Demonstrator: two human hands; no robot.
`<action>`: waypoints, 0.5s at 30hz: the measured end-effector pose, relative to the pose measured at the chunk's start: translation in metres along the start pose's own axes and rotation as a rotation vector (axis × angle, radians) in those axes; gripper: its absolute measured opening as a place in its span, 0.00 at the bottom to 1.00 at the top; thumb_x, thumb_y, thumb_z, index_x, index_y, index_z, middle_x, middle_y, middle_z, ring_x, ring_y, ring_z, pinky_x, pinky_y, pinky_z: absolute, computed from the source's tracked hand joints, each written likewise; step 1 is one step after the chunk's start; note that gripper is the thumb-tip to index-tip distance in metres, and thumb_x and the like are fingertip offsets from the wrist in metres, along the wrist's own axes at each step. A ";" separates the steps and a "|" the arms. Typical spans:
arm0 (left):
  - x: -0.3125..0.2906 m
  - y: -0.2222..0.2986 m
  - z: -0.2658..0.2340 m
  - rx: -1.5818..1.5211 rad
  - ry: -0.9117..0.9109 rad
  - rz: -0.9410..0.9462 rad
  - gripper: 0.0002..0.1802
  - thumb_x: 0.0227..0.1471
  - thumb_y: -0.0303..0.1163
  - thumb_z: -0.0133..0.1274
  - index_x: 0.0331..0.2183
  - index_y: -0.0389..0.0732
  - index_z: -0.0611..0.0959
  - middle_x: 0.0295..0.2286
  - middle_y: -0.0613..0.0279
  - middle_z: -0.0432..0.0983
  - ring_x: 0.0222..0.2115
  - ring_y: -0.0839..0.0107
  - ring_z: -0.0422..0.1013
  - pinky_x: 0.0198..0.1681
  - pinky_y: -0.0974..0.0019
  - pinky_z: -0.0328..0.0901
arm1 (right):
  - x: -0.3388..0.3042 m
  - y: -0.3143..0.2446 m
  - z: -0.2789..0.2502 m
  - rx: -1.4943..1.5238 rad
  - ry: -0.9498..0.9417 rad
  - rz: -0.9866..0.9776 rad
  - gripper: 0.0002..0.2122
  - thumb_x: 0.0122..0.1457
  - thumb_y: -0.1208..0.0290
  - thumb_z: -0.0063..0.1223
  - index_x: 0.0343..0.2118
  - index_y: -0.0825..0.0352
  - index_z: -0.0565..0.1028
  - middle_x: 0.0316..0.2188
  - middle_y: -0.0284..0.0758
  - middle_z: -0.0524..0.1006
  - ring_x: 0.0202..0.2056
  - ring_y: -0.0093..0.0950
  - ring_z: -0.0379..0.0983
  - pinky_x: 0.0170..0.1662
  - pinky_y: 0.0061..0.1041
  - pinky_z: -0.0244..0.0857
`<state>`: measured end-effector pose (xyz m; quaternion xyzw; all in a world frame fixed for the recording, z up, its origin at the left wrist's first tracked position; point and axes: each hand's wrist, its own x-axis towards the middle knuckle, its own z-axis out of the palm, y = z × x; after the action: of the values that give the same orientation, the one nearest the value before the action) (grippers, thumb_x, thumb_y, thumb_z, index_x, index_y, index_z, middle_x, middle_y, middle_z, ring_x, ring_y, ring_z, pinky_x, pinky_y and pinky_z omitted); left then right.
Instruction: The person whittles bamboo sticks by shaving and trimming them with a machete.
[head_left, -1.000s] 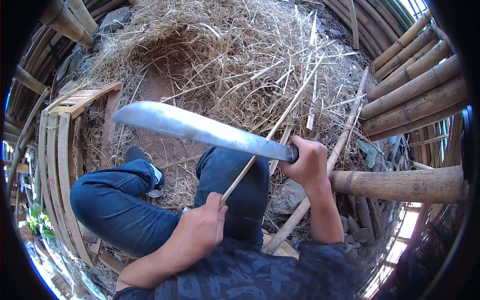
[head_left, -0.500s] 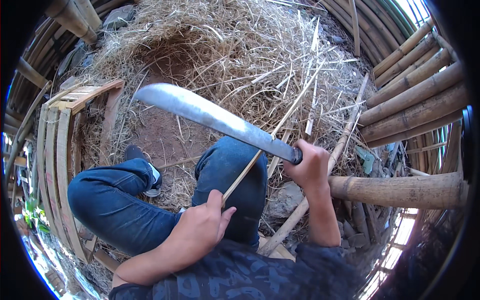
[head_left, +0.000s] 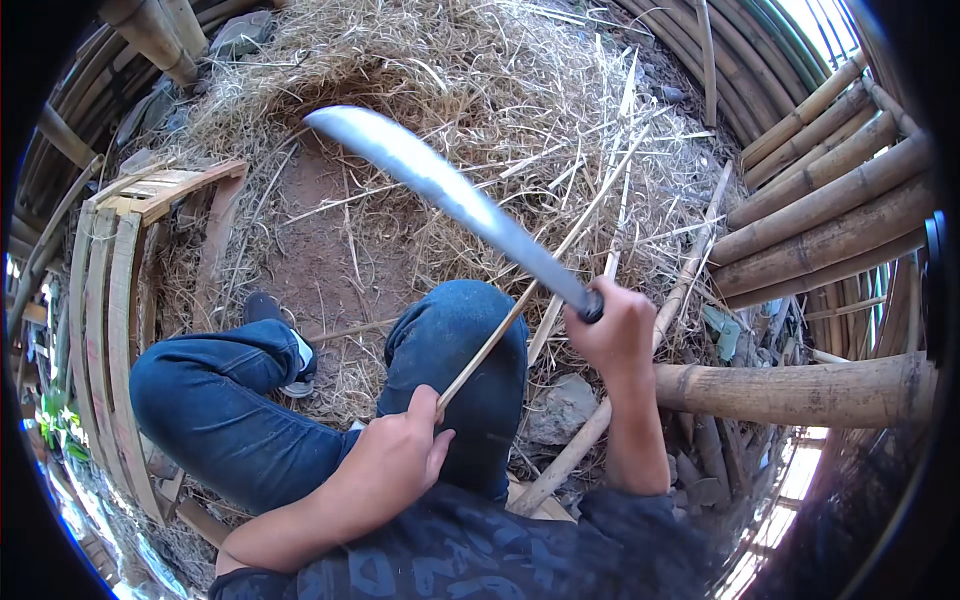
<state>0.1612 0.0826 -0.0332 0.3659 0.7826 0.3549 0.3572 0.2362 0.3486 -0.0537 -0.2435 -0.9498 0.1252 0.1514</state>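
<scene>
My right hand [head_left: 617, 325] is closed around the dark handle of a machete [head_left: 440, 197]. The long steel blade slants up and to the left, over the ground beyond my knees. In my left hand [head_left: 402, 445] is the near end of a thin bamboo strip [head_left: 500, 328], gripped between thumb and fingers. The strip runs up and to the right, past my bent knee and out over the straw. Near the handle, blade and strip cross in the picture; whether they touch I cannot tell.
Dry straw and shavings [head_left: 480, 90] cover the ground ahead, around a bare dirt patch [head_left: 325, 235]. A slatted wooden crate [head_left: 105, 310] stands at the left. Bamboo poles [head_left: 830, 225] wall the right side, and a thick bamboo pole [head_left: 800, 388] juts in beside a rock [head_left: 563, 410].
The machete's tip has swung up and slightly right, so the blade is steeper. My right hand has shifted a little lower. My left hand still holds the strip, almost in place.
</scene>
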 end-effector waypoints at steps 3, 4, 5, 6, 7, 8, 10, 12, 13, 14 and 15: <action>-0.002 -0.002 -0.001 0.017 -0.010 -0.006 0.15 0.51 0.25 0.55 0.35 0.34 0.65 0.19 0.43 0.73 0.21 0.45 0.73 0.23 0.49 0.67 | -0.009 -0.025 0.003 0.074 -0.099 -0.147 0.08 0.39 0.68 0.59 0.20 0.66 0.74 0.14 0.42 0.73 0.19 0.41 0.74 0.25 0.34 0.66; -0.002 -0.003 -0.002 0.016 -0.013 -0.011 0.15 0.50 0.25 0.55 0.35 0.34 0.65 0.19 0.43 0.73 0.21 0.45 0.73 0.24 0.49 0.68 | -0.010 -0.029 0.005 0.078 -0.088 -0.176 0.08 0.37 0.68 0.60 0.20 0.65 0.74 0.14 0.42 0.72 0.20 0.41 0.73 0.25 0.34 0.66; -0.002 -0.004 -0.003 0.017 -0.021 -0.003 0.15 0.50 0.25 0.55 0.35 0.34 0.65 0.19 0.43 0.73 0.21 0.45 0.73 0.24 0.49 0.68 | -0.009 -0.028 0.004 0.073 -0.085 -0.166 0.08 0.37 0.68 0.60 0.20 0.65 0.74 0.14 0.42 0.72 0.20 0.41 0.73 0.25 0.34 0.66; -0.003 -0.005 -0.002 0.015 -0.007 0.001 0.15 0.50 0.25 0.55 0.35 0.34 0.65 0.19 0.43 0.73 0.21 0.45 0.73 0.24 0.49 0.68 | -0.005 -0.025 0.003 0.054 -0.089 -0.188 0.09 0.38 0.67 0.60 0.19 0.64 0.72 0.14 0.40 0.72 0.19 0.40 0.73 0.24 0.35 0.66; -0.004 -0.005 -0.002 0.012 0.009 0.005 0.15 0.50 0.26 0.55 0.35 0.34 0.65 0.19 0.44 0.73 0.21 0.46 0.74 0.24 0.49 0.68 | -0.001 -0.022 0.002 0.034 -0.094 -0.211 0.10 0.39 0.66 0.61 0.17 0.63 0.71 0.14 0.38 0.72 0.18 0.39 0.73 0.24 0.36 0.66; -0.005 -0.005 -0.002 0.010 0.011 0.006 0.15 0.50 0.26 0.55 0.35 0.34 0.65 0.19 0.44 0.73 0.21 0.46 0.74 0.24 0.49 0.68 | 0.003 -0.016 0.003 0.028 -0.095 -0.163 0.10 0.38 0.65 0.62 0.18 0.63 0.72 0.14 0.39 0.73 0.19 0.39 0.73 0.25 0.37 0.66; -0.005 -0.003 -0.002 0.023 0.001 -0.012 0.16 0.50 0.26 0.56 0.36 0.35 0.66 0.19 0.44 0.73 0.21 0.45 0.74 0.24 0.49 0.68 | 0.013 0.001 0.004 -0.013 -0.078 -0.034 0.11 0.38 0.64 0.62 0.20 0.64 0.73 0.15 0.40 0.74 0.21 0.41 0.74 0.27 0.37 0.68; -0.005 0.000 -0.002 0.026 0.011 -0.003 0.16 0.50 0.26 0.56 0.36 0.34 0.66 0.19 0.44 0.74 0.21 0.45 0.74 0.24 0.49 0.68 | 0.020 0.008 -0.002 -0.028 -0.080 0.072 0.10 0.40 0.65 0.61 0.21 0.65 0.74 0.16 0.42 0.74 0.23 0.43 0.75 0.29 0.38 0.68; -0.005 0.000 -0.002 0.031 0.011 0.006 0.16 0.50 0.26 0.56 0.37 0.34 0.66 0.19 0.44 0.74 0.22 0.45 0.74 0.24 0.49 0.69 | 0.021 0.008 -0.003 -0.028 -0.077 0.063 0.10 0.40 0.65 0.61 0.21 0.65 0.74 0.16 0.42 0.74 0.23 0.43 0.75 0.29 0.38 0.68; -0.006 0.000 -0.002 0.030 0.021 0.007 0.16 0.50 0.26 0.56 0.37 0.34 0.66 0.19 0.44 0.74 0.22 0.45 0.74 0.24 0.49 0.69 | 0.020 0.009 -0.002 -0.048 -0.063 0.073 0.10 0.40 0.64 0.61 0.21 0.64 0.74 0.16 0.42 0.74 0.23 0.43 0.75 0.29 0.38 0.68; -0.006 0.000 -0.002 0.023 0.019 0.017 0.16 0.49 0.26 0.56 0.36 0.34 0.66 0.20 0.44 0.74 0.21 0.45 0.74 0.24 0.49 0.69 | 0.019 0.009 -0.003 -0.069 -0.048 0.082 0.10 0.40 0.64 0.61 0.21 0.64 0.74 0.16 0.43 0.74 0.24 0.43 0.75 0.29 0.39 0.68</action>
<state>0.1623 0.0768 -0.0308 0.3732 0.7869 0.3522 0.3427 0.2252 0.3657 -0.0498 -0.2841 -0.9462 0.1042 0.1146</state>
